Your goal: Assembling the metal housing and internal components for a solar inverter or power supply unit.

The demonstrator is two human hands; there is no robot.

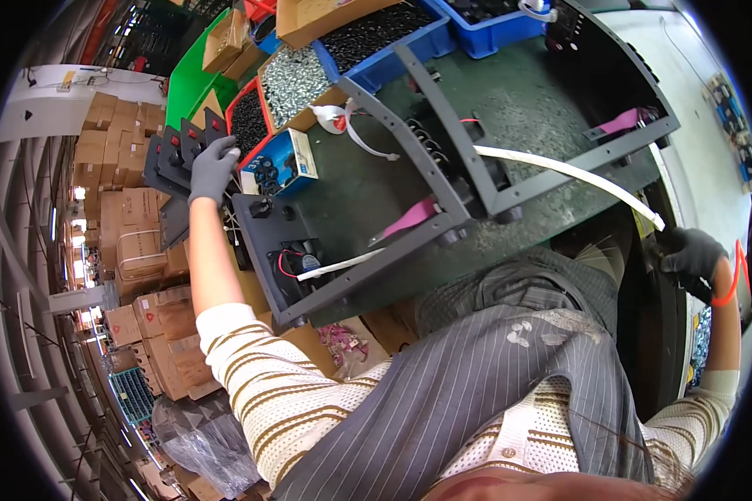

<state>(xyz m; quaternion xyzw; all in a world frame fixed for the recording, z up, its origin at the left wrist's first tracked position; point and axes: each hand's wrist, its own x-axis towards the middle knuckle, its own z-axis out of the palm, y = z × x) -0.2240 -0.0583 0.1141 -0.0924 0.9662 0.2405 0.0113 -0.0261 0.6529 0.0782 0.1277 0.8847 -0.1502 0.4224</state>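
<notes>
Resting on the row of dark switch panels (180, 154), my left hand (212, 167) steadies them with fingers loosely curled beside the frame (443, 179). My right hand (692, 257) clenches a dark tool, held off the bench to my side.

Head-worn fisheye looks steeply down over the workbench (376, 192).
</notes>
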